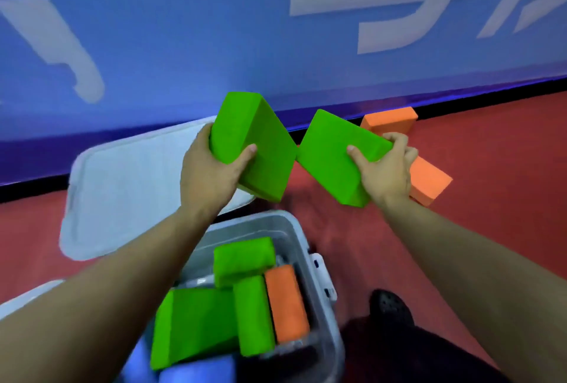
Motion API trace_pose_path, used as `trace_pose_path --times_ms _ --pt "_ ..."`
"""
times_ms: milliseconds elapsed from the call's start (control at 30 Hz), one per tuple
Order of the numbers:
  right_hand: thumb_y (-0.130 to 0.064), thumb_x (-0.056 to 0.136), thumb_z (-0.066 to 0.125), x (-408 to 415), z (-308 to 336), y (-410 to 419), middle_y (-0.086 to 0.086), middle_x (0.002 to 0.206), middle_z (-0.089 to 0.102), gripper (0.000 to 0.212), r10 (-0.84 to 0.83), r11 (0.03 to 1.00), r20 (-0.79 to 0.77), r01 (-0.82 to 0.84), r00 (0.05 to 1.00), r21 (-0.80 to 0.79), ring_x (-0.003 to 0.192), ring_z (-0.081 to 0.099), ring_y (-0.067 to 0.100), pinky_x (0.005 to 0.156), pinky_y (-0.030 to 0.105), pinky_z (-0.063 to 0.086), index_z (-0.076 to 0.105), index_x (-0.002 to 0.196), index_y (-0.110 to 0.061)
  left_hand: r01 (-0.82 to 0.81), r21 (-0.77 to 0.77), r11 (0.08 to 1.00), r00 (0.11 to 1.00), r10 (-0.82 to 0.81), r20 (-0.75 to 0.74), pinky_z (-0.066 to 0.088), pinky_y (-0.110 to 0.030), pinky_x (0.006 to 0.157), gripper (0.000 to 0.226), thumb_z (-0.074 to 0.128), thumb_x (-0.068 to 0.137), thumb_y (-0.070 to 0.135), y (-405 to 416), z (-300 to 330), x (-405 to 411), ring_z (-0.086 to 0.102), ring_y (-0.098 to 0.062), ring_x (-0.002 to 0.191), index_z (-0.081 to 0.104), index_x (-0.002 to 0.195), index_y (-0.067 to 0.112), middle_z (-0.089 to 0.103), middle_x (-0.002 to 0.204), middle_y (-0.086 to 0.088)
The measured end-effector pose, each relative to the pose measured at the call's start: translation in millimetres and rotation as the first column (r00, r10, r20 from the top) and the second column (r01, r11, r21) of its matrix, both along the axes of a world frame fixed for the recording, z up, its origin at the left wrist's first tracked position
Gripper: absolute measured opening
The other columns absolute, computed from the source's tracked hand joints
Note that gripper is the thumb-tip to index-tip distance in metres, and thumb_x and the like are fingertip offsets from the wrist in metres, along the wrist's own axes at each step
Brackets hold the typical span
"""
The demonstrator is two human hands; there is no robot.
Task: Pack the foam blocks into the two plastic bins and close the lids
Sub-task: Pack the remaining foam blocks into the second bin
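Note:
My left hand [211, 168] grips a green foam block [257, 137] held up above the floor. My right hand [386, 168] grips a second green foam block [331, 155], and the two blocks nearly touch at one corner. Below them stands a clear plastic bin [302, 238] holding three green blocks [196, 321] and an orange block [287, 303]. Two orange blocks lie on the red floor, one by the wall [389, 120] and one [429, 180] partly behind my right hand.
A white bin lid [129, 186] leans against the blue wall panel [184, 45] at the left. Another pale rim [27, 296] shows at the lower left edge. A black shoe [391, 309] stands on the red floor [491, 198] right of the bin.

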State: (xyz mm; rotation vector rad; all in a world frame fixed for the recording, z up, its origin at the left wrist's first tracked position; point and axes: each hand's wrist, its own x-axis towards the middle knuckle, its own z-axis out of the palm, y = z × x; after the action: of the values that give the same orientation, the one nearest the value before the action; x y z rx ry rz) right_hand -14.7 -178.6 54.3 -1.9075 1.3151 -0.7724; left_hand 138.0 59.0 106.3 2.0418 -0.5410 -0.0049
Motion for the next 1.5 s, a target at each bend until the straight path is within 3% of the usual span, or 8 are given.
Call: trace_pose_path --times_ms 300,433,567,667,833,933,1233,1500 --pt "-0.056 0.076 0.081 -71.0 52.3 208.2 0.007 0.127 0.043 0.066 0.285 0.957 -0.075 -0.280 0.956 0.077 0.106 0.062 0.039 0.083 0.044 0.047 0.044 0.123 -0.029 -0.284 0.082 0.955 0.942 0.294 -0.164 0.045 -0.030 0.079 0.041 0.081 0.080 0.047 256.6 18.9 -118.2 0.061 -0.011 0.089 0.055 0.110 0.036 0.065 0.101 0.012" --pt "-0.047 0.079 0.082 -70.3 28.6 261.2 0.018 0.130 0.043 0.069 0.250 0.927 0.003 -0.241 0.968 0.289 0.114 0.055 0.039 0.088 0.039 0.044 0.043 0.128 -0.019 -0.455 0.108 0.884 0.773 0.452 -0.446 0.053 -0.041 0.084 0.045 0.076 0.082 0.056 300.7 -18.5 -133.7 0.069 -0.027 0.096 0.068 0.100 0.015 0.073 0.099 -0.004" --pt "-0.046 0.081 0.080 -69.6 -2.1 282.4 0.026 0.135 0.037 0.073 0.116 0.877 -0.047 -0.080 0.992 0.473 0.125 0.045 0.040 0.095 0.041 0.044 0.037 0.129 -0.012 -0.352 0.120 0.928 0.624 0.328 -0.709 0.059 -0.048 0.073 0.052 0.076 0.082 0.056 305.4 -54.5 -140.3 0.070 -0.030 0.080 0.071 0.103 0.008 0.074 0.094 -0.015" --pt "-0.048 0.088 0.072 -75.1 -20.4 283.0 0.027 0.142 0.034 0.073 0.133 0.863 -0.159 -0.035 0.978 0.505 0.130 0.041 0.040 0.102 0.042 0.040 0.033 0.138 -0.010 -0.113 0.282 0.953 0.586 0.293 -0.756 0.052 -0.040 0.092 0.081 0.064 0.085 0.066 294.0 -73.6 -152.2 0.067 -0.034 0.105 0.064 0.125 -0.004 0.068 0.121 -0.025" --pt "-0.065 0.089 0.057 -94.8 -36.5 262.2 0.016 0.158 0.024 0.081 0.208 0.947 -0.480 -0.053 0.852 0.318 0.144 0.029 0.038 0.118 0.046 0.025 0.035 0.151 -0.017 0.160 0.669 0.726 0.714 0.383 -0.586 0.043 -0.039 0.106 0.110 0.028 0.071 0.091 303.0 -108.2 -152.4 0.057 -0.036 0.124 0.062 0.133 0.007 0.060 0.137 -0.019" --pt "-0.059 0.092 0.057 -96.9 -26.9 238.6 0.018 0.157 0.025 0.077 0.220 0.944 -0.423 -0.082 0.879 0.319 0.139 0.037 0.043 0.115 0.045 0.030 0.036 0.150 -0.014 -0.016 0.766 0.643 0.833 0.432 -0.346 0.037 -0.048 0.112 0.095 0.034 0.080 0.084 297.5 -103.3 -144.4 0.043 -0.041 0.136 0.043 0.146 0.016 0.042 0.151 -0.019" --pt "-0.053 0.096 0.055 -111.5 1.3 157.4 0.013 0.144 0.051 0.060 0.264 0.964 -0.373 -0.231 0.889 0.132 0.131 0.049 0.036 0.106 0.041 0.040 0.049 0.145 -0.019 -0.009 0.672 0.741 0.982 0.132 -0.132 0.041 -0.045 0.107 0.072 0.043 0.096 0.065 155.3 -50.0 -136.8 0.047 -0.035 0.134 0.043 0.147 0.014 0.047 0.148 -0.013" --pt "-0.061 0.097 0.046 -100.3 -27.8 24.9 0.000 0.153 0.044 0.067 0.283 0.959 -0.411 -0.269 0.867 0.093 0.138 0.043 0.025 0.110 0.043 0.041 0.038 0.153 -0.025 0.165 0.573 0.803 0.985 -0.160 -0.061 0.041 -0.039 0.109 0.069 0.045 0.097 0.063 -36.5 -55.6 -117.6 0.048 -0.025 0.134 0.041 0.150 0.018 0.047 0.148 -0.004"
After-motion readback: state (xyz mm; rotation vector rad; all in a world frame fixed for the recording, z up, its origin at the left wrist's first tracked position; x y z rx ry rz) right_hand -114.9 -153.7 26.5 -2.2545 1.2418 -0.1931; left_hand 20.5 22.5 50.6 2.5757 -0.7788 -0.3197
